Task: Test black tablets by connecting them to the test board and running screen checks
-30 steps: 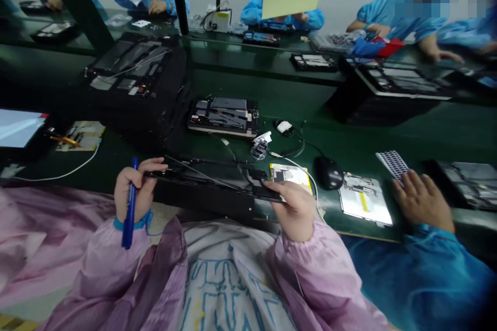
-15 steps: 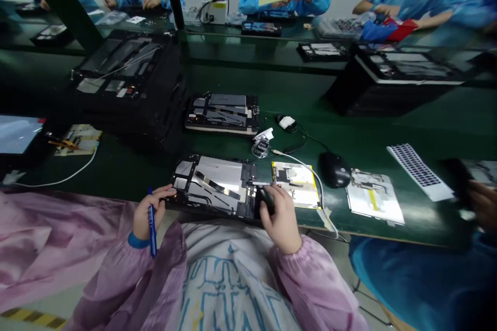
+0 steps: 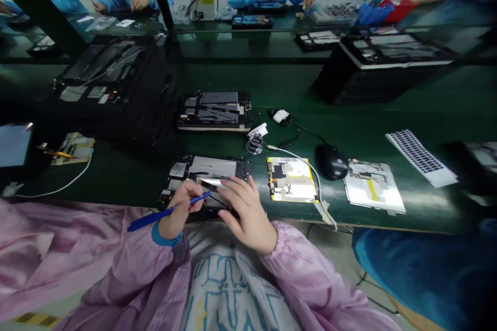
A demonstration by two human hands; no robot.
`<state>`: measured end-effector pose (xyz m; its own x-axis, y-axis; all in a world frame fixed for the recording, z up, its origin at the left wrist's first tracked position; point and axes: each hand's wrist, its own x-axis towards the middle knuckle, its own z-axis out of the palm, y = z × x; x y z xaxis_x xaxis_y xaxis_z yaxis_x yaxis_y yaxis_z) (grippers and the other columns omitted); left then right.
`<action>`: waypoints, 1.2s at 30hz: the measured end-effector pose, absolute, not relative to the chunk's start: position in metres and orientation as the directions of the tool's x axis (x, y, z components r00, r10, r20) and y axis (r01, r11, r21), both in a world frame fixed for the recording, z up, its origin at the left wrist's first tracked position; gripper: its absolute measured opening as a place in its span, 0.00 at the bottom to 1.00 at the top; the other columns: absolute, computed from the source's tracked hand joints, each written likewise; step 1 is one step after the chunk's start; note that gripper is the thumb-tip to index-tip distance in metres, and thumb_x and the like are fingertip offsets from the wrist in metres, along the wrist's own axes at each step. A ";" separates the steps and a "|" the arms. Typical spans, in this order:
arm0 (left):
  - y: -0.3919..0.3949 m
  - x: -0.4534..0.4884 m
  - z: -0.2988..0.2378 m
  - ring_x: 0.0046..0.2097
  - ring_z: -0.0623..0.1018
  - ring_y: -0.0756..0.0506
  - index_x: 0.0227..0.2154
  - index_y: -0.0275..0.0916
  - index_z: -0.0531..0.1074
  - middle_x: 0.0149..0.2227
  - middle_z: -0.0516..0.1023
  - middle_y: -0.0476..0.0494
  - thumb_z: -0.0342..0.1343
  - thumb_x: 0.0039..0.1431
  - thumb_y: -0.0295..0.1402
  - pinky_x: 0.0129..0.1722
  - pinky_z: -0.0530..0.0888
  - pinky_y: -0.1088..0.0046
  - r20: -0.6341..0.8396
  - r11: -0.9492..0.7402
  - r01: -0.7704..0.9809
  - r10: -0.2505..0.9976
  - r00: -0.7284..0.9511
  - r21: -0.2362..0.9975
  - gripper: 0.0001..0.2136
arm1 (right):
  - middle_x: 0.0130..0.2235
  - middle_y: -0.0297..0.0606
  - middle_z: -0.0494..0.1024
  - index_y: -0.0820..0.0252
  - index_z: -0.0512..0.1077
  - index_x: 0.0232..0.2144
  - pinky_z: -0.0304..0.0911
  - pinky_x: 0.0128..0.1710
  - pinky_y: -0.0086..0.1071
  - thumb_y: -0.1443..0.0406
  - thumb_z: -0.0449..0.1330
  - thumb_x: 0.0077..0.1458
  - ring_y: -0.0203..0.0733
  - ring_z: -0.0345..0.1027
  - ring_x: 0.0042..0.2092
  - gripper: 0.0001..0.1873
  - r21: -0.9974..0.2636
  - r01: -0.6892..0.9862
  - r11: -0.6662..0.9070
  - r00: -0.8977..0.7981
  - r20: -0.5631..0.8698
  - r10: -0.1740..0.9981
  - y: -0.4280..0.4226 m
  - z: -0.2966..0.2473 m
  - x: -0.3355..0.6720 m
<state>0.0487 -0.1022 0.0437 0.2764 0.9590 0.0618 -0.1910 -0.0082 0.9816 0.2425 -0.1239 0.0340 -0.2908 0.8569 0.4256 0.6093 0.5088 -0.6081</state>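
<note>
An opened tablet lies in front of me at the table's front edge, its grey battery panels and black frame bared. My left hand is closed around a blue pen, which slants across the palm. Its fingertips are at a dark, shiny ribbon cable on the tablet; whether they pinch it I cannot tell. Over the tablet's right half, my right hand is stretched out with thumb and fingers apart, covering that part. What lies beneath its fingers is hidden.
Right of the tablet are a yellow-edged panel, a white cable, a black mouse and a silver panel. Another opened tablet lies behind. Tall stacks of tablets stand left and right. Co-workers in blue sit opposite.
My left hand has moved right, from the tablet's left edge onto the ribbon cable. My right hand has shifted left and spread out; the dark object it held is out of sight.
</note>
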 end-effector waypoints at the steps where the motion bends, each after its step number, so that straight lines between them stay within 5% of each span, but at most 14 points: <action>1: -0.103 0.056 0.043 0.21 0.60 0.52 0.32 0.40 0.67 0.22 0.63 0.51 0.55 0.57 0.50 0.20 0.56 0.75 0.041 0.025 -0.186 0.938 0.343 0.982 0.17 | 0.51 0.45 0.75 0.57 0.70 0.48 0.44 0.64 0.57 0.60 0.53 0.61 0.51 0.60 0.60 0.15 -0.613 0.585 0.531 -0.297 0.448 0.844 -0.125 0.036 0.246; 9: -0.088 0.082 0.051 0.23 0.62 0.52 0.29 0.39 0.65 0.23 0.64 0.51 0.56 0.59 0.40 0.22 0.59 0.74 -0.028 0.017 0.024 0.848 0.529 1.000 0.11 | 0.37 0.40 0.74 0.58 0.70 0.36 0.57 0.55 0.46 0.61 0.50 0.64 0.44 0.64 0.43 0.11 -0.543 0.558 0.628 -0.394 0.492 0.776 -0.112 0.042 0.261; 13: -0.077 0.078 0.059 0.19 0.60 0.53 0.26 0.40 0.59 0.19 0.61 0.54 0.56 0.59 0.40 0.20 0.57 0.75 0.040 0.011 -0.103 0.879 0.476 0.995 0.13 | 0.31 0.39 0.73 0.58 0.69 0.29 0.63 0.41 0.39 0.62 0.45 0.66 0.43 0.64 0.37 0.17 -0.601 0.521 0.606 -0.430 0.428 0.795 -0.090 0.043 0.283; 17: -0.072 0.081 0.056 0.22 0.67 0.51 0.27 0.40 0.62 0.20 0.68 0.52 0.58 0.57 0.35 0.23 0.64 0.74 -0.008 0.015 -0.010 0.878 0.478 1.000 0.10 | 0.47 0.47 0.74 0.58 0.68 0.32 0.62 0.52 0.44 0.62 0.47 0.65 0.47 0.66 0.50 0.13 -0.633 0.632 0.446 -0.161 0.456 0.875 -0.045 0.031 0.311; 21: -0.071 0.097 0.046 0.26 0.75 0.49 0.26 0.38 0.65 0.23 0.74 0.48 0.56 0.52 0.27 0.26 0.69 0.74 -0.199 0.093 0.218 0.820 0.537 0.972 0.04 | 0.59 0.52 0.66 0.60 0.68 0.32 0.54 0.59 0.56 0.62 0.49 0.63 0.54 0.57 0.62 0.11 -0.591 0.731 0.341 -0.121 0.380 0.917 -0.009 0.006 0.319; 30: -0.064 0.104 0.043 0.23 0.73 0.50 0.20 0.37 0.64 0.20 0.73 0.50 0.51 0.49 0.24 0.23 0.65 0.77 -0.269 -0.053 0.473 0.764 0.586 0.879 0.06 | 0.60 0.46 0.67 0.58 0.69 0.31 0.43 0.60 0.66 0.62 0.50 0.62 0.55 0.59 0.62 0.11 -0.678 0.698 0.230 -0.067 0.259 0.964 0.001 -0.009 0.322; 34: -0.064 0.105 0.044 0.23 0.70 0.52 0.19 0.37 0.64 0.19 0.72 0.51 0.52 0.47 0.23 0.23 0.63 0.78 -0.230 -0.138 0.480 0.743 0.628 0.866 0.06 | 0.61 0.46 0.65 0.58 0.70 0.29 0.42 0.62 0.64 0.60 0.55 0.60 0.57 0.50 0.66 0.10 -0.648 0.687 0.329 -0.078 0.384 0.920 -0.008 -0.001 0.321; 36: -0.066 0.103 0.042 0.22 0.71 0.52 0.19 0.37 0.65 0.19 0.72 0.50 0.52 0.47 0.23 0.22 0.63 0.78 -0.213 -0.091 0.417 0.751 0.625 0.904 0.06 | 0.57 0.48 0.70 0.58 0.71 0.29 0.52 0.60 0.55 0.58 0.59 0.58 0.55 0.58 0.62 0.10 -0.661 0.622 0.419 -0.096 0.468 0.879 -0.022 0.006 0.316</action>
<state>0.1026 -0.0659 0.0416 0.6253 0.7507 -0.2132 0.4172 -0.0907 0.9043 0.3159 -0.0220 0.0059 -0.0956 0.8788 0.4675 0.6223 0.4194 -0.6610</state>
